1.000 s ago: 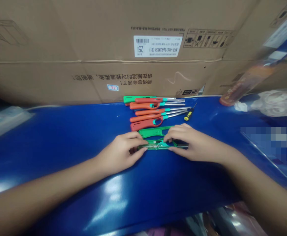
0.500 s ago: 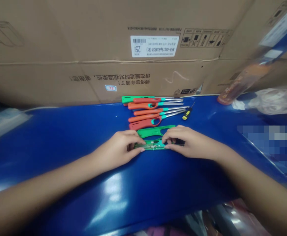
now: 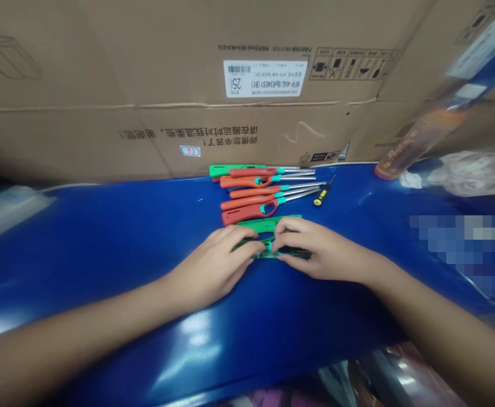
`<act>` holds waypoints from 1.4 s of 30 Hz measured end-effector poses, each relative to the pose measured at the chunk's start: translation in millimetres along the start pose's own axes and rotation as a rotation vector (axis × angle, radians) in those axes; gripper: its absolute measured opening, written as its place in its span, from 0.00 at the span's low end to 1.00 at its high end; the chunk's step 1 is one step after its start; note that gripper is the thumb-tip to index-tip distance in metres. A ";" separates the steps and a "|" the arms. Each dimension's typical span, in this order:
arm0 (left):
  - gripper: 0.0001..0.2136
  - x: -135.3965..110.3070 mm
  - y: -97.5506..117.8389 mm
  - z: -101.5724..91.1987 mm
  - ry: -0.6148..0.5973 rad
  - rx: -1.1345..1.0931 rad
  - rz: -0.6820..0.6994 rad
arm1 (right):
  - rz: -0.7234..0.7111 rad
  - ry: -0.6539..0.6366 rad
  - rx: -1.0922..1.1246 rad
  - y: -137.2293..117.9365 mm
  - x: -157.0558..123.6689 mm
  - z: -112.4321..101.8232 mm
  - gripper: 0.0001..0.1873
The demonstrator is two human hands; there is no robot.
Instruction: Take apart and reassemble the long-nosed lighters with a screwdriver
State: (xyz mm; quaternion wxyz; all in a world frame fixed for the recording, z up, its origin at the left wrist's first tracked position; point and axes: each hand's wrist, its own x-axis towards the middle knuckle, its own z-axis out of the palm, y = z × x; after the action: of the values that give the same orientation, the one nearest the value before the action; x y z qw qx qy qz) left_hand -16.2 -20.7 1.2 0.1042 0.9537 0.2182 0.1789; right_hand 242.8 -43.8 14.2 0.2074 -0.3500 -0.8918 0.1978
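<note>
An opened green gas lighter (image 3: 266,252) lies on the blue table between my hands, its inner parts and a turquoise piece partly showing. My left hand (image 3: 217,263) is closed over its left end, thumb and fingers bent on the casing. At the turquoise piece, my right hand (image 3: 315,243) pinches with curled fingers; the fingertips hide what they grip exactly. Just beyond lies the loose green casing half (image 3: 264,225), partly behind my fingers. Farther back rests a row of red and orange lighters (image 3: 247,215), with a green lighter (image 3: 230,169) at the far end.
A black and yellow screwdriver (image 3: 321,196) lies right of the lighters' metal tips. Behind stands a large cardboard box (image 3: 103,68). An orange-tinted bottle (image 3: 417,141) and a clear plastic bag (image 3: 468,172) are at the back right. Plastic packaging (image 3: 9,209) lies at the left.
My left hand has moved right and covers more of the opened lighter. My right hand has shifted slightly left, its fingertips nearer the left hand's.
</note>
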 end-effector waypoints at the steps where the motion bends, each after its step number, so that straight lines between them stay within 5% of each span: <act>1: 0.13 -0.1 -0.8 2.1 0.005 -0.009 0.003 | -0.013 -0.003 -0.006 0.1 0.2 0.2 0.09; 22: 0.20 -1.2 -1.6 4.0 -0.047 -0.027 -0.019 | 0.094 -0.090 0.048 -7.9 -0.1 -5.9 0.13; 42: 0.19 -3.0 -3.7 6.5 -0.049 -0.020 -0.026 | 0.079 -0.110 0.069 0.2 -0.5 -19.3 0.04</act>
State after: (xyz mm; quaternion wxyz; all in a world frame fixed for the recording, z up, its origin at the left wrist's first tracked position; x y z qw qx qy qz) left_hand -17.6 -19.5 -6.7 0.1212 0.9538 0.2264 0.1561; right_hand 253.0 -40.0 30.1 0.1619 -0.3660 -0.8801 0.2554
